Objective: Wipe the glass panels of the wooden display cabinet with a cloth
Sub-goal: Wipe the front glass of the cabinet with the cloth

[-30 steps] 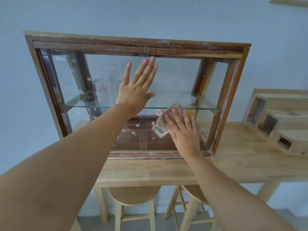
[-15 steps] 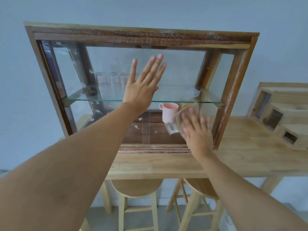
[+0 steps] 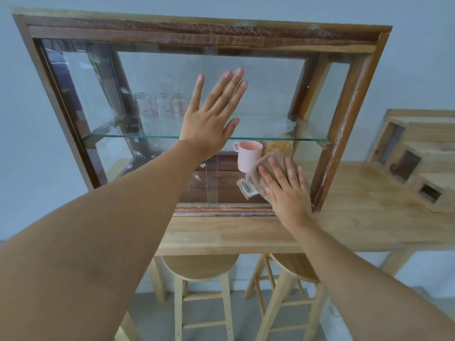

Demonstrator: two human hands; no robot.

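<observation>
Stools (image 3: 199,267) sit tucked beneath the wooden table (image 3: 246,232). On it stands the display cabinet (image 3: 197,28). The right hand (image 3: 288,193) lies flat, fingers slightly spread, pressing the brown cloth (image 3: 256,185) against the front glass at about five o'clock. The left hand (image 3: 209,124) rests near the pane's centre, fingers straight and fanned. Behind the glass is a pink mug (image 3: 248,156) at the cloth's eleven o'clock, with clear beakers (image 3: 162,107) farther back at ten.

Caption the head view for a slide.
Left hand flat on the cabinet glass; right hand presses a cloth lower right.

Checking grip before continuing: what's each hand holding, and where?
Right hand presses the cloth against the glass with flat fingers, no grip; left hand holds nothing.
</observation>
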